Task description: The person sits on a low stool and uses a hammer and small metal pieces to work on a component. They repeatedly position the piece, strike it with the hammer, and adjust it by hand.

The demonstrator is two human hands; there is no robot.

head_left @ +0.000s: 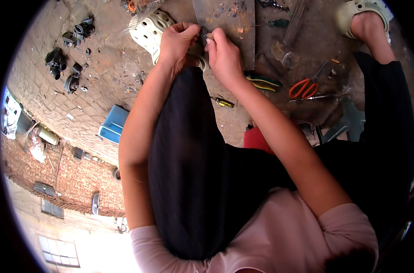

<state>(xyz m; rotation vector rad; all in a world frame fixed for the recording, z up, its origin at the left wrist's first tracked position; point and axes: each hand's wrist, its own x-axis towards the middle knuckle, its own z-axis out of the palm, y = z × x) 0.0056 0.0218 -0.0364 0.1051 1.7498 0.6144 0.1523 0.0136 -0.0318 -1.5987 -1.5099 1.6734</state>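
Observation:
Just left of the dark metal plate [223, 22], my left hand [177, 41] and my right hand [223, 52] come close together. Both are closed in a pinch, thumb against finger. A thin dark sliver shows between the fingertips, too small to name. Beside the left hand is a cream clog [148, 32] on my foot. Pliers with green and yellow handles [265, 83] lie to the right of my right wrist. A screwdriver with a yellow and black handle [223, 101] rests on the ground between my forearms.
Orange-handled scissors [302, 88] and a green-handled screwdriver [278, 23] lie on the right. A wooden-handled tool [294, 22] is close by. Black plastic parts [56, 61] are scattered at left, above a blue plastic stool or box [114, 123]. My other clogged foot [368, 25] stands at upper right.

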